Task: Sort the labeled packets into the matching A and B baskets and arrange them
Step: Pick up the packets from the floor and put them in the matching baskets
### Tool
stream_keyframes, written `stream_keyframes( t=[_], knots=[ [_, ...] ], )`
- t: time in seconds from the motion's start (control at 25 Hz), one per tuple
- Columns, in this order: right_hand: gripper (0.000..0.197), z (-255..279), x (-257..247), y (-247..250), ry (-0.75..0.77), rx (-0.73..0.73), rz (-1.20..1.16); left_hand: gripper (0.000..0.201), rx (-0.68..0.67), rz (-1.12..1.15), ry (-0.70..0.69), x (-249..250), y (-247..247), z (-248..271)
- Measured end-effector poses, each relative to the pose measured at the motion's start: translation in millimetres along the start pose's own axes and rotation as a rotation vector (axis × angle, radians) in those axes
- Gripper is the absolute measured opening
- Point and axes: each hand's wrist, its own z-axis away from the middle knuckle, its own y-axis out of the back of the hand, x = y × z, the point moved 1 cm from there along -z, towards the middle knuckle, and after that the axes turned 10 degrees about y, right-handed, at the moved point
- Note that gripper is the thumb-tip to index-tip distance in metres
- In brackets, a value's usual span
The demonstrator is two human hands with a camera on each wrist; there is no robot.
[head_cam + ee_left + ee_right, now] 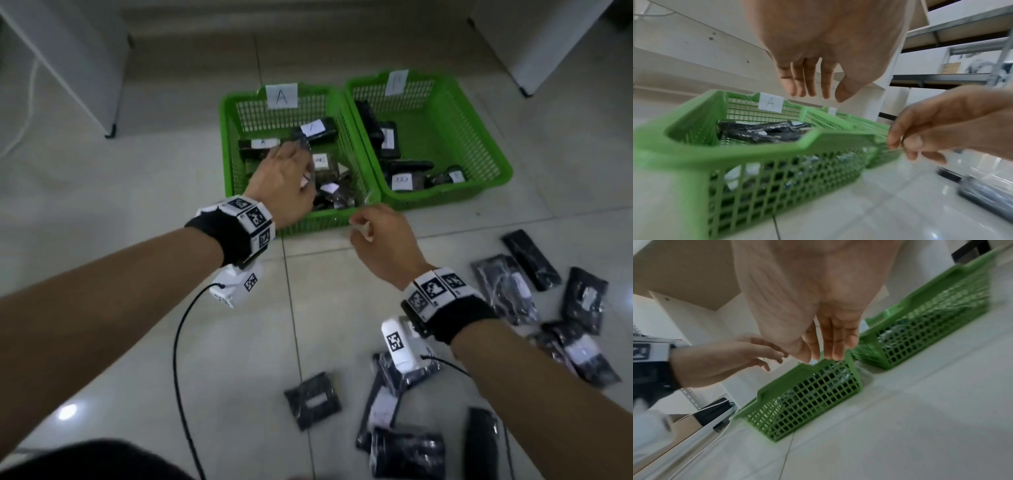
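Observation:
Two green mesh baskets stand side by side on the tiled floor. Basket A [226, 137] [735, 151] [809, 395] is on the left and holds several dark packets with white labels [317, 128]. Basket B [445, 198] [931, 331] on the right also holds several dark packets [388, 138]. My left hand [298, 164] [824, 95] hovers over basket A, fingers straight, holding nothing. My right hand [363, 222] [822, 353] hangs at basket A's front right corner, fingers loosely bent with the thumb near the index. I see nothing in it.
Several loose dark packets [313, 399] [507, 287] lie on the floor to the right and front. A black cable [176, 342] trails from my left wrist. White furniture legs [109, 132] [524, 90] stand behind the baskets, and metal shelving [962, 48] is at the right.

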Motion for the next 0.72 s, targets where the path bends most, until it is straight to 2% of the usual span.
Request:
stream_keyframes(
  t=[0.08, 0.12, 0.28, 0.36, 0.52, 0.6, 0.72],
  knots=[
    [0.014, 32, 5, -1, -0.086, -0.125, -0.007, 0.026, -0.044, 0.010, -0.097, 13, -6, 39],
    [0.016, 51, 4, 0, -0.121, -0.195, -0.028, 0.025, -0.123, 0.002, -0.124, 18, -12, 64],
    [0.033, 96, 2, 18, -0.185, -0.427, -0.079, 0.026, -0.582, -0.162, -0.262, 27, -40, 141],
    [0.042, 109, 3, 25, -0.222, -0.572, -0.030, 0.035, -0.745, -0.260, -0.330, 32, -54, 167],
    [0.083, 136, 10, 24, -0.287, -0.945, 0.122, 0.062, -0.832, -0.437, -0.411, 41, -80, 196],
    [0.096, 150, 13, 23, -0.281, -0.944, 0.140, 0.066, -0.848, -0.447, -0.441, 41, -88, 202],
    [0.080, 168, 13, 26, -0.235, -0.780, 0.151, 0.061, -0.876, -0.354, -0.355, 41, -92, 200]
  ],
)
